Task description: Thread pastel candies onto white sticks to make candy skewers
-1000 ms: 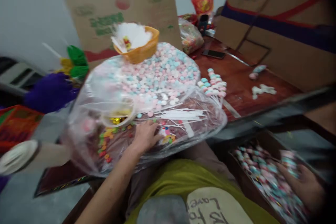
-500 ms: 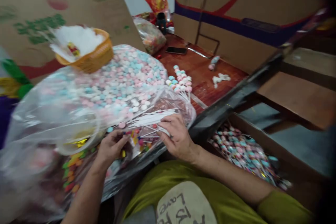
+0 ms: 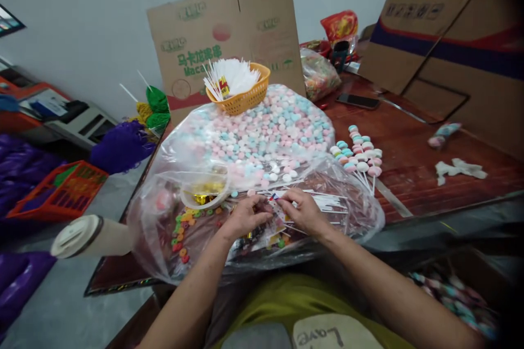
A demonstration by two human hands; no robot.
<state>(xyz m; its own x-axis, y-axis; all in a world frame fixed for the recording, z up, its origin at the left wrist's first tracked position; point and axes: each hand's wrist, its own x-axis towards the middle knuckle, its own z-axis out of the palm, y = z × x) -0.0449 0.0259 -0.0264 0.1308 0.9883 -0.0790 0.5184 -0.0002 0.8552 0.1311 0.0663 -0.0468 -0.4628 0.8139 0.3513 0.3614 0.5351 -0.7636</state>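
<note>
Behind your bench (image 3: 409, 174) is a pale wall (image 3: 102, 11), with a cardboard box (image 3: 266, 8) standing in front of it and an orange basket (image 3: 248, 103) of thin white pieces before the box. Nearer you, clear plastic (image 3: 164, 147) covers much of the wood, with a broad heap of pink, blue and white sweets (image 3: 278, 125) on or inside it; you can't tell which from here.

Your hands come close together in front of that heap. Your right hand (image 3: 303, 212) has thumb and forefinger pressed together, seemingly pinching a small red-and-blue piece (image 3: 274, 196), which sits between your two hands. Your left hand (image 3: 249, 217) is curled, thumb towards fingers; whether that grip pinches anything, I cannot tell.

Loose white sticks (image 3: 333, 204) lie just beyond your right hand. A round tub (image 3: 204, 206) with gold bits stands near your left, with coloured rings (image 3: 180, 234) scattered on its near side. Sticks strung with sweets (image 3: 360, 150) lie further to the right.

The step in hand looks like fine two-handed work on that small piece. Your next move calls for a light fingertip hold, both hands level, and wrists clear of the loose sticks.
</note>
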